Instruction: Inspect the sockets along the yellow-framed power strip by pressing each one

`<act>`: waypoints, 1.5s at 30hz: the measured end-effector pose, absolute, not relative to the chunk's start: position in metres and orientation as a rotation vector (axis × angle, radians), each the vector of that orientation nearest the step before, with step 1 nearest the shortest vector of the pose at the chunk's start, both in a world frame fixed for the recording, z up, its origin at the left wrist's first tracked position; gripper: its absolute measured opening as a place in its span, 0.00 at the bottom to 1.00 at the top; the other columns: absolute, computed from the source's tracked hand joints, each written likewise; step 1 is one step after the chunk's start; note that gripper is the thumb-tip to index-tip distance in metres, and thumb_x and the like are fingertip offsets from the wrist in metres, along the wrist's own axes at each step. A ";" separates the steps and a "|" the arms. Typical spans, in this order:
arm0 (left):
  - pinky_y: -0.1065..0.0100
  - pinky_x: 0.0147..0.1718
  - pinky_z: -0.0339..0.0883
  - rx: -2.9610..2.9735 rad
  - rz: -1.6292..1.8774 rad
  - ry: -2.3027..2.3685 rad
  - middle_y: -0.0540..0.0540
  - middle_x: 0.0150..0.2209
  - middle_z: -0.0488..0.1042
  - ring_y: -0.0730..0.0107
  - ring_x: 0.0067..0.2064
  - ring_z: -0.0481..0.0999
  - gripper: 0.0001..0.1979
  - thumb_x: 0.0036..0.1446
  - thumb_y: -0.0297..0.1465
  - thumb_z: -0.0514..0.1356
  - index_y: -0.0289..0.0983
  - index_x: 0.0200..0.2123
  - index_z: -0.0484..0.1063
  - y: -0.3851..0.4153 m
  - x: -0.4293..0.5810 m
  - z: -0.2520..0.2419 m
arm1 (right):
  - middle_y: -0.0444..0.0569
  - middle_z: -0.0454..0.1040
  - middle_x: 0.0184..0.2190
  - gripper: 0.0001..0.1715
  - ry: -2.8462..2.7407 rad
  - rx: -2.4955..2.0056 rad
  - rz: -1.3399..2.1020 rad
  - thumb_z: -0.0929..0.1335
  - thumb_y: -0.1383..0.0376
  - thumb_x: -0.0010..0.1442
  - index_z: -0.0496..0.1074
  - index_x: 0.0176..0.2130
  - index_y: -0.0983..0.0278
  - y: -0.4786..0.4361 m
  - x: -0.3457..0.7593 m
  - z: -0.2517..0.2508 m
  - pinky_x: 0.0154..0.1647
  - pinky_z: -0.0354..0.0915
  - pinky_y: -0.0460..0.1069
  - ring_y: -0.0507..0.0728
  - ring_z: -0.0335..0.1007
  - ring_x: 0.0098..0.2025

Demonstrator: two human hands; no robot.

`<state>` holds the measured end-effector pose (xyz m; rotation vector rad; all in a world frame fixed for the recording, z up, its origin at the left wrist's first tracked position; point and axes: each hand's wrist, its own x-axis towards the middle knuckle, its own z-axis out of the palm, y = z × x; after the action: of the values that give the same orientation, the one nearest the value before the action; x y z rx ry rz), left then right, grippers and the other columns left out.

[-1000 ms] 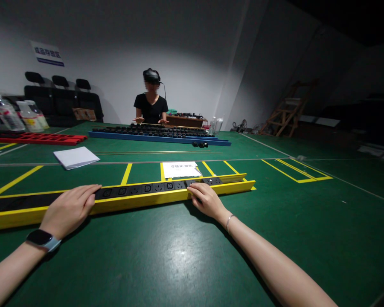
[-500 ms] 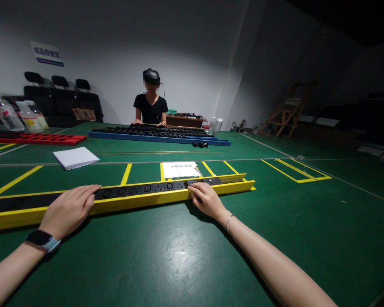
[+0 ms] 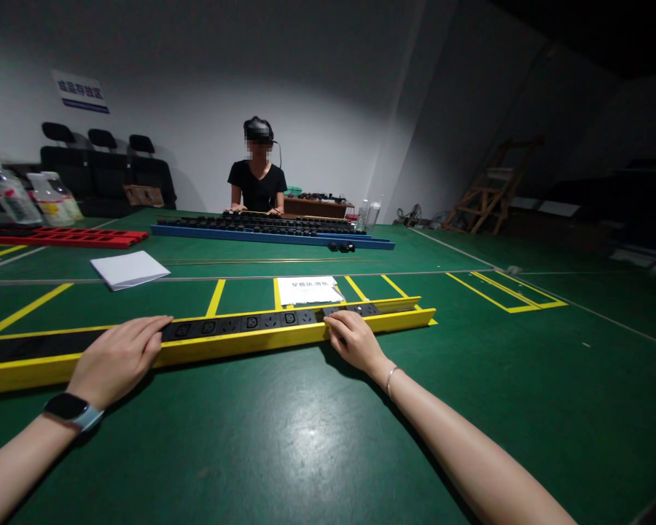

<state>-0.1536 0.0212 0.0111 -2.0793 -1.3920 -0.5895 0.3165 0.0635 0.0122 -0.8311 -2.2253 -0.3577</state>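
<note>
A long yellow power strip rail (image 3: 240,340) lies slantwise across the green table, its near end cut off by the left picture edge. Black socket modules (image 3: 252,322) sit in a row inside its channel. My left hand (image 3: 114,359) is closed over the rail's near wall, fingers reaching across the channel and thumb on the front side. Farther right, my right hand (image 3: 355,339) has its fingers curled over the same wall, their tips by the modules near the right end. That hand partly covers the modules there. The last stretch of the channel holds no module.
Behind the rail lie a printed paper sign (image 3: 307,290) and a folded white sheet (image 3: 130,270). Blue rails (image 3: 273,236) with black modules lie farther back, before a seated person (image 3: 257,182). Red rails (image 3: 65,237) and bottles (image 3: 49,200) are at left.
My right hand has shifted very slightly to the right along the rail. The left hand and the rail stay where they were.
</note>
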 end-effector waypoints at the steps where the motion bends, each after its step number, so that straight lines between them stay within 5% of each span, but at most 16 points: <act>1: 0.56 0.49 0.64 -2.078 -0.590 -1.390 0.37 0.50 0.75 0.56 0.49 0.73 0.24 0.63 0.38 0.44 0.31 0.52 0.71 0.021 -0.154 0.011 | 0.54 0.73 0.48 0.21 -2.238 -0.818 -0.356 0.64 0.70 0.61 0.67 0.54 0.61 0.063 0.317 0.013 0.50 0.68 0.58 0.60 0.69 0.50; 7: 0.56 0.49 0.64 -2.085 -0.574 -1.402 0.38 0.50 0.75 0.57 0.50 0.73 0.24 0.64 0.38 0.44 0.31 0.52 0.70 0.022 -0.154 0.010 | 0.55 0.69 0.55 0.25 -2.354 -0.707 -0.330 0.64 0.72 0.60 0.65 0.57 0.60 0.058 0.315 0.017 0.55 0.67 0.58 0.59 0.66 0.57; 38: 0.57 0.48 0.63 -2.065 -0.561 -1.354 0.38 0.50 0.75 0.57 0.49 0.73 0.25 0.65 0.38 0.43 0.31 0.52 0.70 0.024 -0.156 0.008 | 0.55 0.73 0.47 0.19 -2.260 -0.851 -0.381 0.63 0.71 0.62 0.67 0.53 0.64 0.063 0.315 0.012 0.49 0.67 0.57 0.60 0.69 0.48; 45: 0.56 0.48 0.63 -2.062 -0.572 -1.353 0.38 0.49 0.75 0.57 0.49 0.73 0.25 0.65 0.38 0.43 0.30 0.52 0.70 0.022 -0.155 0.009 | 0.56 0.70 0.51 0.22 -2.263 -0.788 -0.304 0.62 0.72 0.63 0.64 0.56 0.63 0.062 0.316 0.011 0.55 0.68 0.58 0.60 0.66 0.54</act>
<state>-0.1547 0.0222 0.0093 -2.0618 -1.3527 -0.5721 0.3159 0.0619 0.0110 -0.7883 -2.2632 -0.3037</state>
